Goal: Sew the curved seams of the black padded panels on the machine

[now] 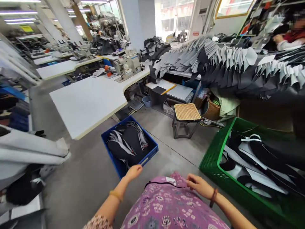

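My left hand (134,172), a yellowish band on its wrist, hangs in front of the near edge of a blue crate (150,155). Its fingers are loosely curled together, and nothing shows in them. Inside that crate lie stacks of dark fabric pieces (130,137) with pale edges. My right hand (199,185), wearing a reddish-brown bracelet, is beside the purple patterned apron (164,203) on my body. Its fingers are slightly bent and apart, the tips close to the cloth; I cannot tell whether they touch it.
On the right stands a green crate (212,159) of black and grey pieces. A stool (187,112) with a woven seat is ahead. A white table (90,98) with a sewing machine (130,63) fills the left. Grey pieces (183,58) are heaped behind. A person (292,39) sits far right.
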`<act>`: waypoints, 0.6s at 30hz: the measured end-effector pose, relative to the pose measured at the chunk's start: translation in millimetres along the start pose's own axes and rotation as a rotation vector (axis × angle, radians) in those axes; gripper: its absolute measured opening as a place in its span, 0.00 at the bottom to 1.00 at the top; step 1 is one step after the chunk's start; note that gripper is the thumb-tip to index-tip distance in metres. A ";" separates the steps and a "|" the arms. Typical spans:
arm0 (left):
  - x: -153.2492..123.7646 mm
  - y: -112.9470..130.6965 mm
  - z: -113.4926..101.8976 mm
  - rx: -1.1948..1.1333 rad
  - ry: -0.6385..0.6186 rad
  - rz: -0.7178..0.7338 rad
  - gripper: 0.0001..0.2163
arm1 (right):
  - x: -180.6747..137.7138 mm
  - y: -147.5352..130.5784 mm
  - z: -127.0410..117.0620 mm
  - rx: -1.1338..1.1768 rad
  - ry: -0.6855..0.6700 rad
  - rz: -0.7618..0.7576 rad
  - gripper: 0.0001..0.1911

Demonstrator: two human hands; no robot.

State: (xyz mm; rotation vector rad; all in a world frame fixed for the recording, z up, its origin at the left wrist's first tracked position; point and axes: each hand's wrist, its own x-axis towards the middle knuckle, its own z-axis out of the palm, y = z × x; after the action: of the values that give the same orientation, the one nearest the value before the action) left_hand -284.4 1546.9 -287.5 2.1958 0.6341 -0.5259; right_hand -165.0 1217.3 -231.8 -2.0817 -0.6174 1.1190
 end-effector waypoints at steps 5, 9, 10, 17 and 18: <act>166.0 64.4 -96.2 -0.120 0.058 0.033 0.12 | 76.6 25.9 -75.4 0.031 0.131 0.145 0.24; 258.9 104.5 -103.2 -0.277 -0.035 -0.111 0.14 | 165.4 10.3 -152.8 -0.114 0.223 0.145 0.21; 279.3 118.0 -98.7 -0.319 -0.081 -0.147 0.14 | 187.0 2.7 -176.0 -0.140 0.251 0.137 0.21; 440.9 237.0 -62.7 -0.589 -0.296 -0.252 0.16 | 296.3 -0.2 -301.2 -0.162 0.463 0.250 0.16; 467.2 251.0 -57.1 -0.618 -0.323 -0.251 0.16 | 304.7 8.6 -300.1 -0.148 0.519 0.271 0.17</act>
State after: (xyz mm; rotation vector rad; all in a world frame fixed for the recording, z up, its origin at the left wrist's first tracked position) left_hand 242.3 1572.7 -367.3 1.4259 0.7749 -0.6879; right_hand 248.8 1314.2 -280.2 -2.5068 -0.1717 0.6323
